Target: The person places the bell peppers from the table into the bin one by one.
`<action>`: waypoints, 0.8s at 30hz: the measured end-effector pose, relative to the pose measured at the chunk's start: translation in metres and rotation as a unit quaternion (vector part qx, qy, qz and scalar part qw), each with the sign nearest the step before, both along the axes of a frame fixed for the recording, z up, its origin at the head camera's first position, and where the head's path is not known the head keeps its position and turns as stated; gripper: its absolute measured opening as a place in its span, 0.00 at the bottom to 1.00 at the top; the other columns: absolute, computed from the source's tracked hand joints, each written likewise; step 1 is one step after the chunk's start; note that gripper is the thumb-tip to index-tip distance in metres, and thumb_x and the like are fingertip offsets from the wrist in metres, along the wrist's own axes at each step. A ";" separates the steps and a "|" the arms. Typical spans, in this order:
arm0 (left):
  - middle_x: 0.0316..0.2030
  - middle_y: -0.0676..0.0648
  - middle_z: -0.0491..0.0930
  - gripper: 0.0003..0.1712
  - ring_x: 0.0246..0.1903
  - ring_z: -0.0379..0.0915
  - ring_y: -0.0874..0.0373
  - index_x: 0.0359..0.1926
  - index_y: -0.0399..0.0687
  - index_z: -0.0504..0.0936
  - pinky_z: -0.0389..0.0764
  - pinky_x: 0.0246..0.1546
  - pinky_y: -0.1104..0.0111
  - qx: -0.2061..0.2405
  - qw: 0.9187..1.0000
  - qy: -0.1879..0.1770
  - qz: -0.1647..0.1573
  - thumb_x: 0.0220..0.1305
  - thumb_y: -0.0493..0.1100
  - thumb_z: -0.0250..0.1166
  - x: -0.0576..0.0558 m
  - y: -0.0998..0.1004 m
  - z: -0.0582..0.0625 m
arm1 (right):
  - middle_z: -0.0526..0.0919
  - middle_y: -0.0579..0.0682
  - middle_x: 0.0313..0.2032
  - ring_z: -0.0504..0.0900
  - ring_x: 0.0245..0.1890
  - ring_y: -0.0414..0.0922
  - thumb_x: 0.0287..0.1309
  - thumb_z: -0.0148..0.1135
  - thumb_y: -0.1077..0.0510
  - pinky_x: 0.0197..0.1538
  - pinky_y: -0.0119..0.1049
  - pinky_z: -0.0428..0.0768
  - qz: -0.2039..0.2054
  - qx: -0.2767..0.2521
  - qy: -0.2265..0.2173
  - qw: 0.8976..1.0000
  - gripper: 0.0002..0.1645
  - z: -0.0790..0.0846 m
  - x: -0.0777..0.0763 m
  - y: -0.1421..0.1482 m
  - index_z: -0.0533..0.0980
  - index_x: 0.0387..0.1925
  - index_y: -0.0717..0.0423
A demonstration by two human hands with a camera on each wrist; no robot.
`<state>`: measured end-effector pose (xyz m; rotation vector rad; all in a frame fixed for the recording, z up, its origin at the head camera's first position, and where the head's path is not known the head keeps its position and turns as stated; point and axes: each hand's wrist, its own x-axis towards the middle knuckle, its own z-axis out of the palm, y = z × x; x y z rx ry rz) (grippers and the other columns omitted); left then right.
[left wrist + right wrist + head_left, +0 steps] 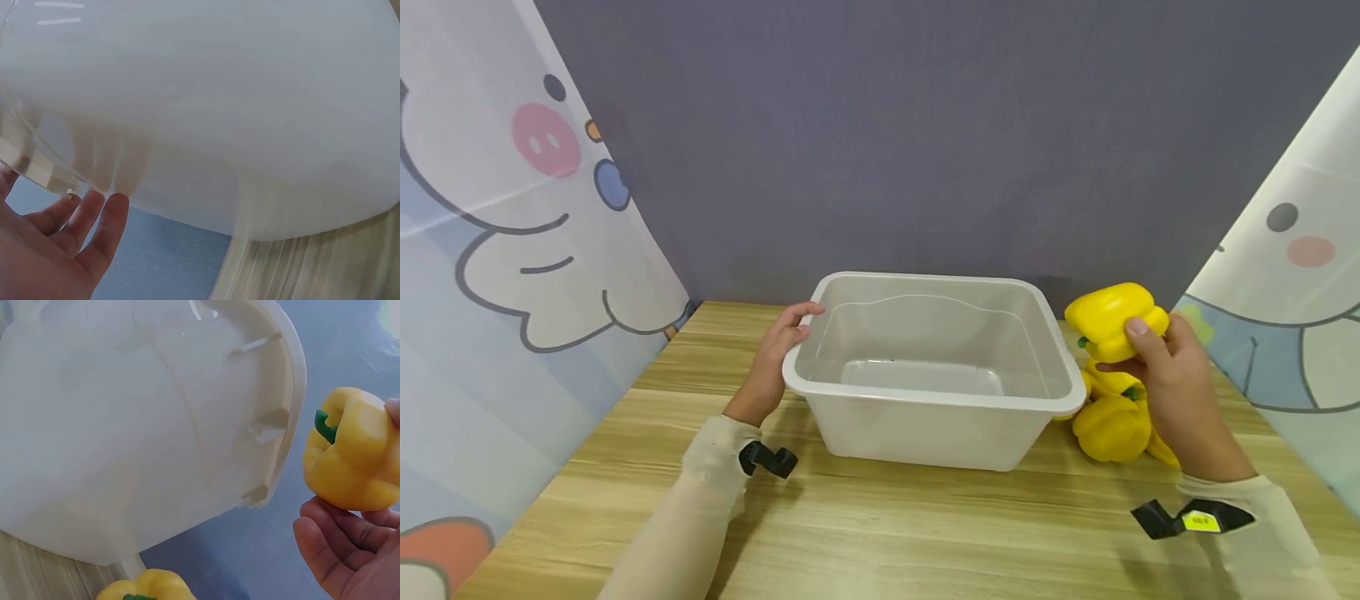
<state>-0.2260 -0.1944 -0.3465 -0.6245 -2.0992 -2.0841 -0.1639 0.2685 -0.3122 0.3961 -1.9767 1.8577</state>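
Yellow pepper (1108,312) in right hand (1180,383), clamped between thumb and fingers, above other peppers (1112,429), just outside tub (917,429). Left hand (769,362) holds tub's rim; firmness not quite clear. Work seems early: one pepper lifted, others lie on table (880,533).

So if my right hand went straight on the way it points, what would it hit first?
Your right hand would probably meet the grey wall at the back, held pepper leading; depth is unclear, so it might clip the tub first.
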 end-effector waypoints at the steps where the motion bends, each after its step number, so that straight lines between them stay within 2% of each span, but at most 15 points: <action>1: 0.59 0.40 0.67 0.26 0.46 0.72 0.41 0.64 0.36 0.66 0.79 0.40 0.63 0.003 1.000 -0.001 0.003 0.69 0.44 0.47 0.000 0.001 0.000 | 0.75 0.52 0.48 0.84 0.38 0.39 0.75 0.50 0.56 0.39 0.27 0.82 0.005 -0.009 0.002 1.000 0.16 0.001 0.000 -0.001 0.65 0.60 0.54; 5: 0.57 0.41 0.68 0.26 0.45 0.73 0.45 0.63 0.34 0.67 0.78 0.38 0.66 0.013 1.000 -0.005 0.018 0.67 0.44 0.47 0.000 0.003 0.000 | 0.75 0.52 0.49 0.83 0.38 0.40 0.76 0.50 0.55 0.40 0.28 0.82 0.004 -0.009 0.000 1.000 0.16 0.004 0.000 -0.004 0.67 0.60 0.54; 8: 0.56 0.40 0.69 0.26 0.45 0.73 0.45 0.63 0.34 0.68 0.78 0.38 0.67 0.016 1.000 -0.005 0.018 0.68 0.44 0.47 0.000 0.004 -0.001 | 0.75 0.52 0.49 0.83 0.39 0.41 0.76 0.49 0.54 0.40 0.27 0.82 0.004 -0.001 0.001 1.000 0.17 0.007 -0.001 -0.006 0.68 0.60 0.55; 12: 0.55 0.40 0.69 0.25 0.44 0.72 0.44 0.62 0.35 0.68 0.78 0.38 0.66 0.022 1.000 -0.002 0.015 0.68 0.43 0.47 -0.001 0.004 -0.001 | 0.77 0.53 0.51 0.83 0.41 0.42 0.77 0.47 0.54 0.41 0.30 0.82 0.037 -0.012 0.006 0.999 0.19 0.012 -0.005 -0.009 0.69 0.61 0.58; 19: 0.54 0.40 0.69 0.20 0.43 0.73 0.47 0.57 0.39 0.70 0.78 0.39 0.67 0.044 0.999 0.003 0.019 0.67 0.41 0.48 -0.001 0.006 -0.002 | 0.80 0.52 0.49 0.82 0.42 0.44 0.78 0.41 0.55 0.41 0.34 0.83 0.120 -0.095 0.025 0.988 0.19 0.018 -0.013 -0.014 0.70 0.62 0.59; 24: 0.54 0.39 0.69 0.21 0.43 0.73 0.48 0.58 0.37 0.70 0.78 0.39 0.66 0.046 0.999 -0.002 0.021 0.68 0.41 0.48 0.000 0.007 -0.002 | 0.80 0.53 0.48 0.82 0.42 0.45 0.78 0.41 0.56 0.41 0.35 0.83 0.146 -0.111 0.037 0.982 0.20 0.021 -0.016 -0.016 0.70 0.62 0.61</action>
